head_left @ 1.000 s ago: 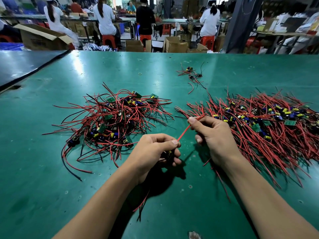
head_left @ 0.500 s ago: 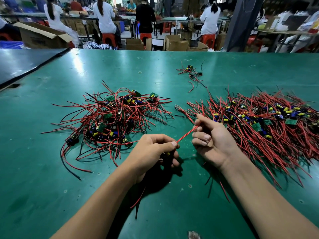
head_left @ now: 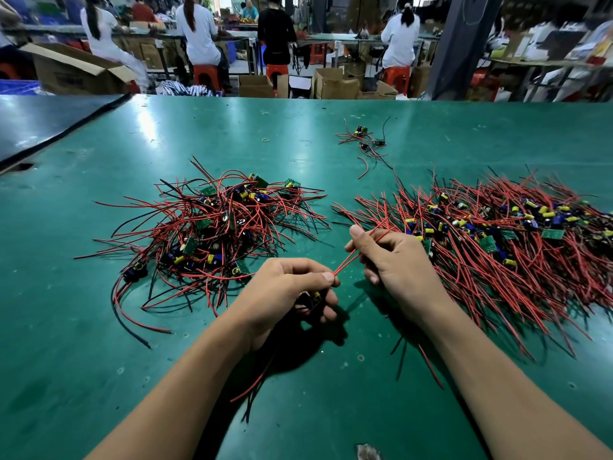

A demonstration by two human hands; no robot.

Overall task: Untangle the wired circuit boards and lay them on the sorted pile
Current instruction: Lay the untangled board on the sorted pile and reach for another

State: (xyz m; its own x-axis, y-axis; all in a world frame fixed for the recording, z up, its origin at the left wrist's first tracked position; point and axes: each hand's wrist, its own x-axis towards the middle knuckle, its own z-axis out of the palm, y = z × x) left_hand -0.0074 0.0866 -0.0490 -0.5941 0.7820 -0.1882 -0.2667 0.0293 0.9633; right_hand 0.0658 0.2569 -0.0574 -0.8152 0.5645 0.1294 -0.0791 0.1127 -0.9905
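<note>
The left hand (head_left: 288, 290) is curled round a little circuit board (head_left: 313, 298), and the right hand (head_left: 398, 263) pinches its red wire (head_left: 348, 259) out straight. The board looks free of the messy pile (head_left: 212, 227), so next it should go on the neat pile (head_left: 497, 260) at the right

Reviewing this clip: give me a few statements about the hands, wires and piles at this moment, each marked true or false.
1. A red wire runs straight between the left hand and the right hand. True.
2. The left hand holds nothing besides that wire. False: its fingers also curl round a small circuit board.
3. The tangled pile lies to the person's right. False: it lies left of the hands; the sorted pile, with its wires combed one way, is on the right.
4. A small separate cluster of wired boards lies farther back on the table. True.
</note>
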